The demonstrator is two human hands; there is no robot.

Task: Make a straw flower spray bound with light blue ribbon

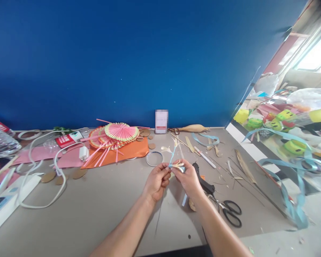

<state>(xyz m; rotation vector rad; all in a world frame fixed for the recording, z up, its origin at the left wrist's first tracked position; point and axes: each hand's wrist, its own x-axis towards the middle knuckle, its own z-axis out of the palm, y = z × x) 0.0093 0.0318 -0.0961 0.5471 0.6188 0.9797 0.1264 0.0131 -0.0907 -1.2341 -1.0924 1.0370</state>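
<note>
Both hands meet over the middle of the table around a small craft flower, with pale dried petals and blue ribbon wound about its stem. My left hand pinches the stem from the left, and a thin wire hangs down below it. From the right, my right hand pinches the pale petals and the blue ribbon. The fingertips of the two hands nearly touch. Just right of my right hand lies a black glue gun, partly covered by the hand. A pair of black-handled scissors is beside my right forearm.
Pink and green paper fans lie on orange paper at the left. A white cable loops near a power strip. Tape, dried husks and blue ribbon are spread about. A blue panel stands behind.
</note>
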